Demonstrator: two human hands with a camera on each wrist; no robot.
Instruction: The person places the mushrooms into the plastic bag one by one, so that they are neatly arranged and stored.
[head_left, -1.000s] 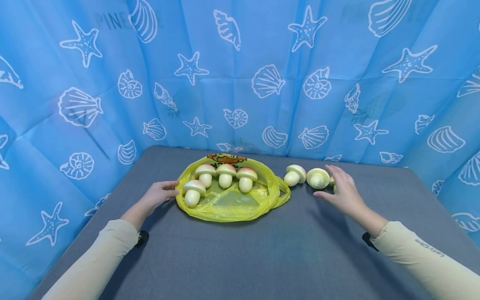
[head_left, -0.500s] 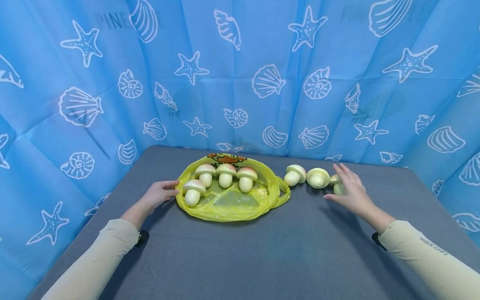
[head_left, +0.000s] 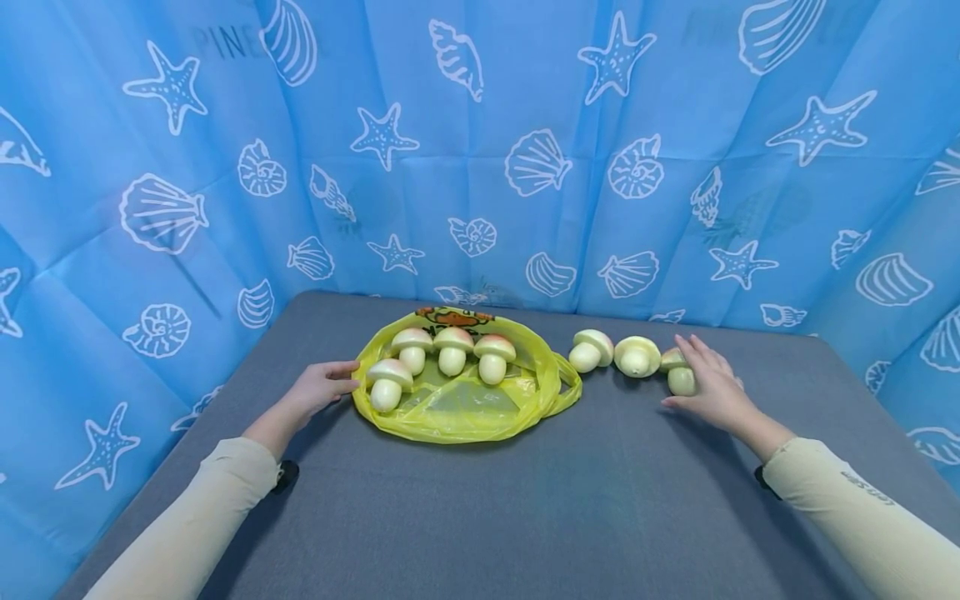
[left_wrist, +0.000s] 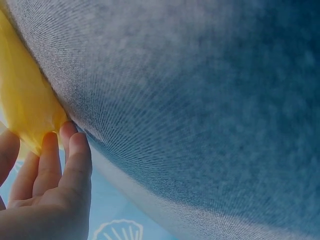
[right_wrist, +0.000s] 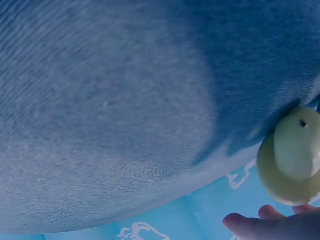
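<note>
A yellow plastic bag (head_left: 450, 429) lies spread on the grey table, with several toy mushrooms (head_left: 452, 350) with pale stems and pinkish caps on it. My left hand (head_left: 318, 390) is at the bag's left edge; in the left wrist view its fingertips (left_wrist: 50, 142) touch the yellow plastic. To the right of the bag, three more mushrooms stand in a row. My right hand (head_left: 716, 392) is spread beside the rightmost mushroom (head_left: 681, 379) and partly covers it, thumb in front and fingers behind. In the right wrist view that mushroom (right_wrist: 295, 155) sits just above the fingers.
Left of the right hand are a mushroom lying stem forward (head_left: 637, 358) and a tilted mushroom (head_left: 588, 350) near the bag's handle (head_left: 566, 387). A blue seashell curtain (head_left: 480, 167) hangs behind the table (head_left: 480, 517).
My right hand has moved right, past the middle mushroom in the row to the rightmost one, which now shows more. My left hand and the bag stay in place.
</note>
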